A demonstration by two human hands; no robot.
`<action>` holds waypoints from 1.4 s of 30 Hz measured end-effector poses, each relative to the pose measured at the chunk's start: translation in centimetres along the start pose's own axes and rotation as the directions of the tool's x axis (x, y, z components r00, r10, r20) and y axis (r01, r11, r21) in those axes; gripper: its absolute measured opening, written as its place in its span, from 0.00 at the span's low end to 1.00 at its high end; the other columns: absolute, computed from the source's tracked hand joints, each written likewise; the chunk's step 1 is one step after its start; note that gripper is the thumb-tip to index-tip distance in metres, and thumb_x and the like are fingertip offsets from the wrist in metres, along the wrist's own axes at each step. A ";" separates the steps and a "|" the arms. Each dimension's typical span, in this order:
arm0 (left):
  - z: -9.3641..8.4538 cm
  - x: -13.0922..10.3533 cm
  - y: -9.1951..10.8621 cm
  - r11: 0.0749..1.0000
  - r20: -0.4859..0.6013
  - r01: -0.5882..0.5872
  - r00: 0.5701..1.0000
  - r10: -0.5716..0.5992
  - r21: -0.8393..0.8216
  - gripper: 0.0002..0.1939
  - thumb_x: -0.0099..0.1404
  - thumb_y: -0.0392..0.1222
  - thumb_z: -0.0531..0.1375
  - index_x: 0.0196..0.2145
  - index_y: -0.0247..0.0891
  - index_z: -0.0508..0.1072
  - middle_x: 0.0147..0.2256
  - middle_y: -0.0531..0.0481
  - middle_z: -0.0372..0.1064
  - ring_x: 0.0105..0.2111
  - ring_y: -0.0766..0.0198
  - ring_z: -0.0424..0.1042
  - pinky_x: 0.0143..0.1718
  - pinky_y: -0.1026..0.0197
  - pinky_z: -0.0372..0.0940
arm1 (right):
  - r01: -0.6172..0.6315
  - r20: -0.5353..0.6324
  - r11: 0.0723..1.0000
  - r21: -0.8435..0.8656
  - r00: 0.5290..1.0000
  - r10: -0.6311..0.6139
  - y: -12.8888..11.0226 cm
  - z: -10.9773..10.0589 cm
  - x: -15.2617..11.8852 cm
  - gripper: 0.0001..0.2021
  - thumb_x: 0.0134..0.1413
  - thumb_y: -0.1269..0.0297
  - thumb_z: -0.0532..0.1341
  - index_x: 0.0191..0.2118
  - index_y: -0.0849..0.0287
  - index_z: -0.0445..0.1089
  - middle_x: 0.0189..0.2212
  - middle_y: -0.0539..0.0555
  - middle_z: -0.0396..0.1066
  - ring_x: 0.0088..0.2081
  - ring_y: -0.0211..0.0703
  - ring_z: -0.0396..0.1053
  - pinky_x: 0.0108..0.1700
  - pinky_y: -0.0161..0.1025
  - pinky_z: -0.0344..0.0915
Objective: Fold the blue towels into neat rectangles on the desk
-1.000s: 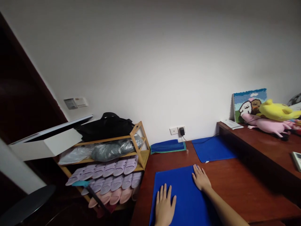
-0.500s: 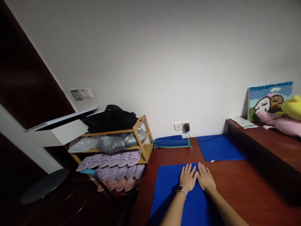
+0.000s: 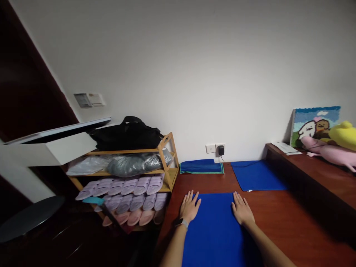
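Observation:
A blue towel (image 3: 214,226) lies spread flat on the reddish-brown wooden table (image 3: 289,226). My left hand (image 3: 190,207) rests flat at its far left corner, fingers apart, with a watch on the wrist. At the far right corner lies my right hand (image 3: 243,209), palm down and fingers stretched out. Neither hand grips the cloth. Behind them, a second blue towel (image 3: 257,176) lies flat near the wall, and a folded blue towel with a green edge (image 3: 201,167) sits left of it.
On the left stands a wooden rack (image 3: 167,163) with purple slippers (image 3: 139,187), plastic-wrapped items and a black bag (image 3: 128,136). A black plug (image 3: 221,150) sits in the wall socket, its cord trailing over the table. A raised ledge (image 3: 314,161) at right bears plush toys.
My left hand has slid left, from beside my right hand to the towel's far left corner. My right hand stays at the right corner. The view has turned slightly.

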State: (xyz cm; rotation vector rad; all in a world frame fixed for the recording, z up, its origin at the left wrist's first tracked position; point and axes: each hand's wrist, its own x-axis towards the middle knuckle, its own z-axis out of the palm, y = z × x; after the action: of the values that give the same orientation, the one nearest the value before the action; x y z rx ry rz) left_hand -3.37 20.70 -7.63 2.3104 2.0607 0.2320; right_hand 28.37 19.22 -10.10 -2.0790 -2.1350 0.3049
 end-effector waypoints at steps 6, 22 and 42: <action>0.8 0.5 0.0 1.000 -0.017 -0.015 1.000 0.015 -0.018 0.31 0.79 0.58 0.42 0.73 0.47 0.57 0.75 0.46 0.50 0.75 0.51 0.47 0.74 0.45 0.44 | -0.060 -0.009 0.997 -0.043 0.998 0.059 -0.3 0.0 -0.1 0.35 0.71 0.55 0.37 0.77 0.66 0.42 0.77 0.56 0.41 0.77 0.47 0.39 0.76 0.50 0.38; -2.2 2.6 0.9 0.995 0.094 -0.052 0.995 0.043 0.088 0.38 0.75 0.64 0.42 0.72 0.42 0.61 0.72 0.41 0.56 0.72 0.42 0.53 0.72 0.37 0.47 | -0.037 -0.017 0.994 0.103 0.999 0.038 -0.5 -1.2 -0.2 0.35 0.71 0.53 0.38 0.77 0.65 0.41 0.77 0.57 0.38 0.77 0.46 0.37 0.76 0.49 0.34; 2.4 0.5 11.4 0.969 0.062 -0.241 0.968 0.243 -0.050 0.35 0.79 0.59 0.34 0.75 0.42 0.51 0.75 0.46 0.46 0.75 0.55 0.44 0.74 0.45 0.44 | -0.038 -0.033 0.999 0.036 0.999 0.039 -0.1 0.0 -0.1 0.35 0.71 0.55 0.36 0.77 0.68 0.42 0.77 0.58 0.41 0.77 0.46 0.40 0.76 0.50 0.37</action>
State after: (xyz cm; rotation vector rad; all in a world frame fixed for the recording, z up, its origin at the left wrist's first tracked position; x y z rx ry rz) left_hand 8.24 19.99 -8.55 2.5040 1.7238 0.1983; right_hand 28.25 19.15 -10.04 -2.0926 -2.0574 0.3077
